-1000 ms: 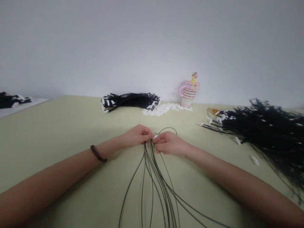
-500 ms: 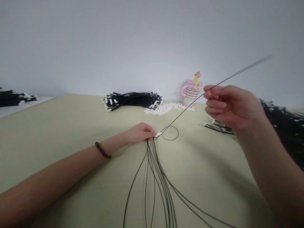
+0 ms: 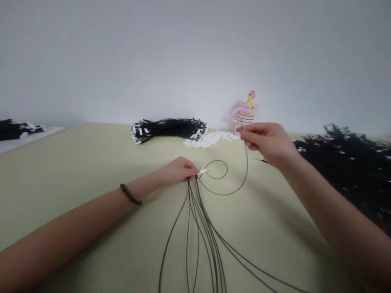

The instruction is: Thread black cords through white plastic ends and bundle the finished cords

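The pale yellow-green table top [image 3: 76, 171] fills the lower view, and across its right edge sprawls a big loose heap of black cords with white tips [image 3: 345, 162]. Down the middle a fan of thin black cords [image 3: 204, 236] spreads toward the viewer, gathered at its far end. At the back, against the wall, lies a tidy bundle of black cords with white ends [image 3: 169, 128], with a scatter of small white plastic pieces [image 3: 207, 139] just beside it. The right hand [image 3: 267, 142] hangs above the table, thumb and fingers pinched on the top of a single black cord [image 3: 241, 185], which drops, curves round and runs back toward the gathered end. The left hand [image 3: 179, 170] rests on the table, fingers closed over that gathered end. A pink striped mug with a yellow figure on top [image 3: 246, 114] stands behind the right hand. A dark beaded bracelet [image 3: 130, 194] circles the left wrist. And there, poking from the left fingertips, a small white clip [image 3: 202, 172], with a little cord loop just beside it.
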Available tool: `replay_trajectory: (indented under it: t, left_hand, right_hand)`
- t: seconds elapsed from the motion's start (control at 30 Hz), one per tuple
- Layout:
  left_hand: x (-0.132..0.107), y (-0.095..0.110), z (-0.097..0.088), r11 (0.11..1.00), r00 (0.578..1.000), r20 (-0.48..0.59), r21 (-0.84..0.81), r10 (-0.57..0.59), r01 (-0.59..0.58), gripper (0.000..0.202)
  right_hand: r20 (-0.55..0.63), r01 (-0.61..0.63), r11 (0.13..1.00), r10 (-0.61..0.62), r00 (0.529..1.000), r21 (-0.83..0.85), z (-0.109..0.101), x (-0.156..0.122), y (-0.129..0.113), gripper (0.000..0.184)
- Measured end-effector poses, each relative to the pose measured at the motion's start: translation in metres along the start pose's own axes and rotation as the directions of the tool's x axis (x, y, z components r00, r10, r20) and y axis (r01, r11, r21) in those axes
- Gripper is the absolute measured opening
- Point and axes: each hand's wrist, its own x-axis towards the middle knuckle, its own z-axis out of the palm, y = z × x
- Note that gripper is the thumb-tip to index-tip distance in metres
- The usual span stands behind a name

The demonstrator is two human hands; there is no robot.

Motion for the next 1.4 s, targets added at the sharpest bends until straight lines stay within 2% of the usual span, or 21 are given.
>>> replay_trajectory:
  t: [0.07, 0.17, 0.3, 0.37, 0.47, 0.6, 1.23, 1.4]
  left_hand:
    - [0.0, 0.0, 0.0, 1.0, 1.0, 0.0, -0.029, 0.003, -0.003, 0.033]
    - [0.001, -0.002, 0.001, 0.999, 1.0, 0.003, -0.042, 0.01, -0.01, 0.032]
    - [0.001, -0.003, 0.001, 0.998, 1.0, -0.008, -0.063, 0.027, -0.028, 0.032]
    - [0.001, -0.004, 0.001, 0.997, 1.0, -0.015, -0.079, 0.025, -0.026, 0.032]
    - [0.001, -0.005, 0.002, 0.996, 0.999, -0.022, -0.083, 0.027, -0.029, 0.031]
    - [0.002, -0.006, 0.002, 0.997, 0.999, -0.031, -0.067, 0.042, -0.044, 0.032]
    - [0.0, -0.003, 0.002, 0.996, 0.999, -0.037, -0.084, 0.038, -0.041, 0.032]
    - [0.0, -0.004, 0.0, 0.995, 0.998, -0.012, -0.076, 0.056, -0.057, 0.032]
  right_hand:
    - [0.154, -0.107, 0.99, 0.121, 0.981, -0.097, 0.023, -0.008, 0.021, 0.02]
    - [0.25, -0.113, 0.965, 0.174, 0.952, -0.238, 0.053, -0.025, 0.05, 0.017]
    - [0.236, 0.056, 0.949, 0.02, 0.972, -0.311, 0.072, -0.046, 0.069, 0.015]
    - [0.22, 0.116, 0.944, -0.048, 0.974, -0.308, 0.073, -0.052, 0.07, 0.014]
    - [0.25, 0.165, 0.934, -0.085, 0.965, -0.317, 0.073, -0.054, 0.068, 0.014]
    - [0.295, 0.18, 0.919, -0.074, 0.953, -0.352, 0.073, -0.053, 0.067, 0.017]
    - [0.29, 0.208, 0.873, -0.08, 0.954, -0.441, 0.074, -0.054, 0.066, 0.015]
    - [0.333, 0.256, 0.854, -0.104, 0.937, -0.452, 0.073, -0.055, 0.064, 0.016]
